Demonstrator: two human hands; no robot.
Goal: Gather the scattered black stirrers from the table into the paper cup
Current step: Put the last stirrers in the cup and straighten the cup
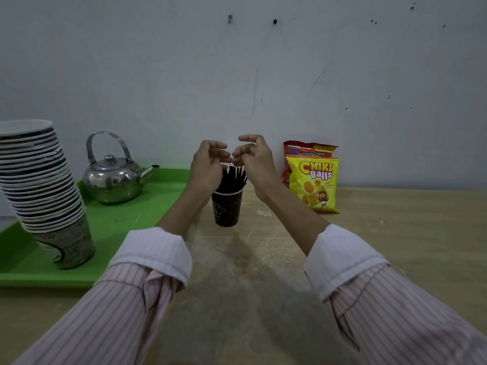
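Note:
A dark paper cup (227, 208) stands upright on the wooden table (382, 233), near the wall. A bundle of black stirrers (233, 179) stands in it, fanning out above the rim. My left hand (208, 164) and my right hand (253, 158) hover just over the stirrer tops, one on each side, fingers curled toward each other with the fingertips nearly touching. I see nothing held in either hand. No loose stirrers show on the table.
A green tray (126, 219) lies at the left with a steel kettle (116, 177) and a leaning stack of paper cups (44, 191) on it. Two snack bags (312, 177) lean against the wall to the right of the cup.

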